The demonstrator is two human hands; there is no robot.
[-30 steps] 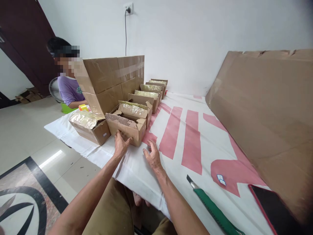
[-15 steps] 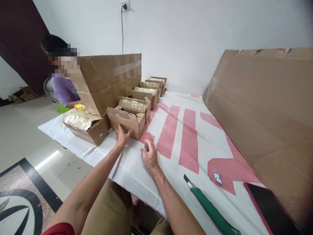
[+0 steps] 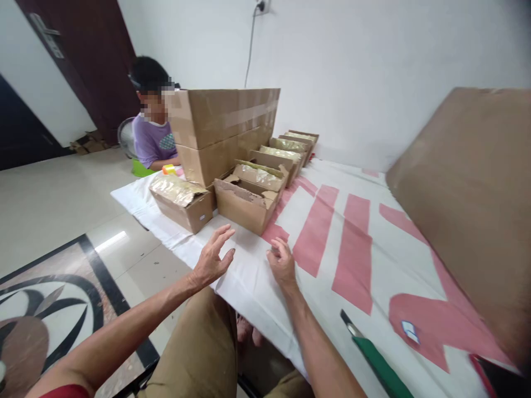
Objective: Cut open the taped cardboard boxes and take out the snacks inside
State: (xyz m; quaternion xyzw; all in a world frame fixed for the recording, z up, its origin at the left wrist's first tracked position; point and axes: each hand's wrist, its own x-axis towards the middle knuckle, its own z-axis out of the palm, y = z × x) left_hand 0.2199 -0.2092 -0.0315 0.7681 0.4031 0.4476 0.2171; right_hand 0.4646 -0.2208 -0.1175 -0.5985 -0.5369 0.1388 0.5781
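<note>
My left hand (image 3: 214, 258) is open above the near edge of the white cloth, thumb and fingers apart, holding nothing. To its right hovers my right hand (image 3: 282, 264), fingers loosely curled with a gap to the thumb; I see nothing held in it. Just beyond both hands stands an open cardboard box (image 3: 243, 208) with torn upper edges, apart from my fingers. Left of that box sits another carton (image 3: 182, 209) topped with a shiny, crinkled film packet (image 3: 176, 189). Behind the nearest box, several open boxes with similar packets (image 3: 260, 176) form a row toward the wall.
Stacked, taped cartons (image 3: 219, 124) stand behind the boxes, with a person in a purple shirt (image 3: 147, 141) beyond. A green utility knife (image 3: 375, 359), blade showing, and a red-edged phone (image 3: 500, 378) lie at right. A large cardboard sheet (image 3: 468, 221) leans there.
My left hand has let go of the nearest open box and drawn back toward me. My right hand remains close by at the table edge. The view has turned left.
</note>
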